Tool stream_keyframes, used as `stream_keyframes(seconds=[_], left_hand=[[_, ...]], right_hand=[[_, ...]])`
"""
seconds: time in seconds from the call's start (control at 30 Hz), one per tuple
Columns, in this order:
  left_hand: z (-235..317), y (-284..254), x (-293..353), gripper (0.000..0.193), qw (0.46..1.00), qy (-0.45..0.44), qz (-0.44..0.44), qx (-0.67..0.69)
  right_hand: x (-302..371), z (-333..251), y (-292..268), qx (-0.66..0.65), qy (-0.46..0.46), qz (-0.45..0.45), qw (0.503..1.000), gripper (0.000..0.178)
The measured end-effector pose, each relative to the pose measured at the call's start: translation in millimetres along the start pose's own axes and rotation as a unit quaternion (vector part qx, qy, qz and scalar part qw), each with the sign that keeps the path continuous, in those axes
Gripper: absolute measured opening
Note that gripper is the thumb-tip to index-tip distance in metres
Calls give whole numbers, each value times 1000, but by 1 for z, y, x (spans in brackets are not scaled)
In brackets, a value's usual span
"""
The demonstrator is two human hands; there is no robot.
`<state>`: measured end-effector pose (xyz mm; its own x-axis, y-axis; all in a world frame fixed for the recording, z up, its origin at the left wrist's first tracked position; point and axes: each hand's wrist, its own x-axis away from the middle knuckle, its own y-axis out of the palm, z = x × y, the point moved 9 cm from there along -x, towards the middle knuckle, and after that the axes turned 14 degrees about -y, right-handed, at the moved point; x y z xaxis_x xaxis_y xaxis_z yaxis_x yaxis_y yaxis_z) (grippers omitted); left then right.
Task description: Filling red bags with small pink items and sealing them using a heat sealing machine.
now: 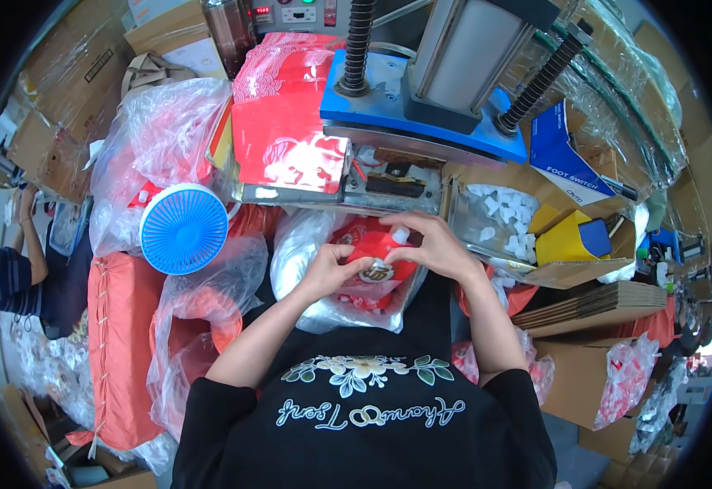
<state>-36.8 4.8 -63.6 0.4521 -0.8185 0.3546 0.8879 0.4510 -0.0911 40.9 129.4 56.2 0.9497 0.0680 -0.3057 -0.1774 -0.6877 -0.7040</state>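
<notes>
While a press machine [446, 81] looms at the top of the frame, a worker's two hands meet over a small red pouch [375, 254] at centre.

The left hand [333, 270] pinches the pouch's lower left edge between thumb and fingers; the right hand [431, 244] curls over its upper right, fingertips closed on it. The pouch sits above a clear plastic bag [307, 244] of similar pieces. A blue fan [183, 228] lies to the left, a cardboard tray of white plastic bits [498, 216] to the right, and red printed sheets [287, 130] rest by the press.
</notes>
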Motion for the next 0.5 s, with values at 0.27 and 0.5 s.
stream_keyframes(seconds=[0.27, 0.5], left_hand=[[41, 0, -37, 29, 965, -81, 30, 249], [45, 1, -50, 26, 935, -118, 25, 333]], right_hand=[[63, 23, -104, 218, 190, 201, 936, 38], [118, 75, -76, 304, 252, 77, 916, 27]])
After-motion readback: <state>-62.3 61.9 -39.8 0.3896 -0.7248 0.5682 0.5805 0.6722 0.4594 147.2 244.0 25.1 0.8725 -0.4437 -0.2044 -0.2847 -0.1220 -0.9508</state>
